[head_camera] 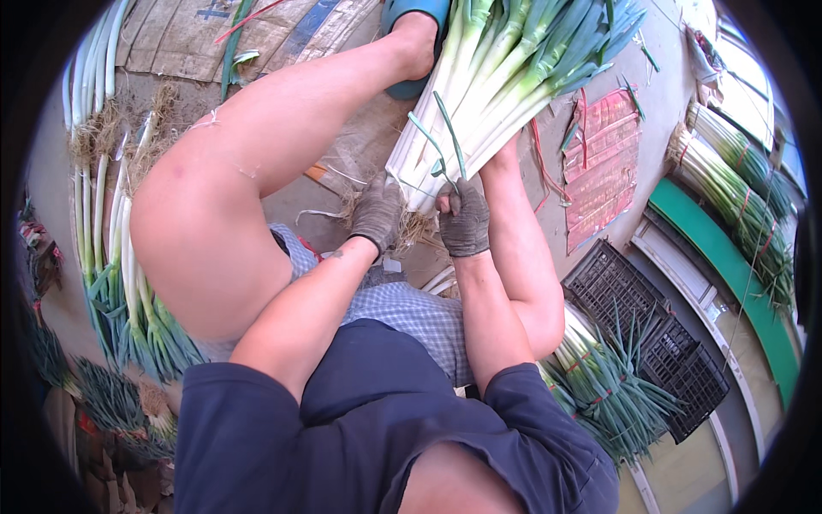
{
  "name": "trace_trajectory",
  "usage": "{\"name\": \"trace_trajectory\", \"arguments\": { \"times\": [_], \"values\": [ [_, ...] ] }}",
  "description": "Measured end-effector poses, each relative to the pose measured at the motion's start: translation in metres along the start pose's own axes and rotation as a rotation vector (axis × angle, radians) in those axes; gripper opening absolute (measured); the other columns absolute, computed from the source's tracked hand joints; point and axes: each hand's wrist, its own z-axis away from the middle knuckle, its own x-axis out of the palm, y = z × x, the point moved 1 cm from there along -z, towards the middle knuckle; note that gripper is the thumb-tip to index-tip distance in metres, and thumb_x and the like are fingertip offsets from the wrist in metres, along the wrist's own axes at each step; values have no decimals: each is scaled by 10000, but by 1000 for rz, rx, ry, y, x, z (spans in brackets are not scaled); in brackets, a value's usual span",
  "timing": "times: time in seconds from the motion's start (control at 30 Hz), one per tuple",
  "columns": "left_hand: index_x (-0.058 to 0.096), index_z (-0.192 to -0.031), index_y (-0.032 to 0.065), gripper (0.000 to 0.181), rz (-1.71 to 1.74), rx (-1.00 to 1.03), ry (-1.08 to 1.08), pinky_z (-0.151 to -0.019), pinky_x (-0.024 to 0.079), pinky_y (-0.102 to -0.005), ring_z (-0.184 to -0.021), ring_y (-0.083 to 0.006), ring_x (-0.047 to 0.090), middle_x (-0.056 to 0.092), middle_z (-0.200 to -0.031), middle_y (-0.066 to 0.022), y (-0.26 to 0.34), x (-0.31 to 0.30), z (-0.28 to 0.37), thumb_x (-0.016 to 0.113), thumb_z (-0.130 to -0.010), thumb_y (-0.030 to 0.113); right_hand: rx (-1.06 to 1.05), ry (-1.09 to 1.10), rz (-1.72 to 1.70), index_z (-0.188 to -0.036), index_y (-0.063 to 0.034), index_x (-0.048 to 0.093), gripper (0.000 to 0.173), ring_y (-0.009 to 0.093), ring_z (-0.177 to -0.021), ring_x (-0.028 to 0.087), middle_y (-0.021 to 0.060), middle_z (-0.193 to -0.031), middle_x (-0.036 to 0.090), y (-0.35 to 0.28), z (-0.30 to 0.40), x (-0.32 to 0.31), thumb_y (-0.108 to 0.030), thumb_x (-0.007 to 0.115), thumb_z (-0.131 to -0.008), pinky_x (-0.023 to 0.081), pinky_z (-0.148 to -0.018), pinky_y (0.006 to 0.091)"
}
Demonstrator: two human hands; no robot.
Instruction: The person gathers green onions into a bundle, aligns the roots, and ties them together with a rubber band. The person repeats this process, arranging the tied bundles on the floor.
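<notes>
A thick bundle of long green onions (478, 96) lies between my shins, white stems towards me and green leaves pointing away. Around its white end runs a green leaf strip (438, 164), with a knot on top and two loose ends sticking up. My left hand (377, 215), in a grey knit glove, is closed against the left side of the stems, where the strip leads to its fingers. On the right side my gloved right hand (463, 218) grips the strip close to the stems. Stringy roots (411, 231) show between both hands.
Loose green onions (122, 212) lie on the floor at left. A flattened woven sack (192, 38) and a red woven mat (602, 167) lie ahead. Black plastic crates (616, 276) and tied onion bundles (597, 379) stand at right; more bundles (725, 186) rest on a green board (700, 231).
</notes>
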Motion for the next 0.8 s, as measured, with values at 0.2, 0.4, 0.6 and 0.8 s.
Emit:
{"name": "trace_trajectory", "arguments": {
  "times": [0.2, 0.4, 0.6, 0.8],
  "values": [
    [586, -1238, -35, 647, 44, -602, 19, -1026, 399, -425, -1195, -380, 546, 593, -1239, -265, -36, -6, -37, 350, -952, 495, -122, 10, 625, -606, -112, 390, 389, 171, -596, 414, 22, -559, 340, -9, -3, 12, -139, 419, -993, 376, -653, 312],
    [579, -1226, -61, 663, 392, -728, 70, -1024, 402, -422, -1197, -380, 543, 577, -1262, -272, -62, 23, -52, 378, -945, 505, 65, 79, 192, -581, -125, 382, 415, 172, -584, 397, 24, -547, 347, -11, -2, 26, -151, 419, -994, 368, -646, 312],
    [578, -1213, -75, 667, 303, -427, 215, -1024, 404, -418, -1196, -378, 543, 565, -1277, -277, -53, 16, -32, 419, -935, 509, 44, 75, -18, -590, -128, 407, 406, 177, -589, 411, -2, -528, 351, 8, -11, 6, -175, 463, -988, 362, -624, 312],
    [393, -1358, -48, 740, -347, 176, 216, -1039, 382, -459, -1216, -424, 484, 479, -1306, -305, 16, -16, -2, 647, -839, 415, -25, 37, 103, -701, -59, 558, 359, 116, -549, 469, 2, -548, 431, 14, -18, 9, -270, 491, -982, 382, -542, 269]
  ]
}}
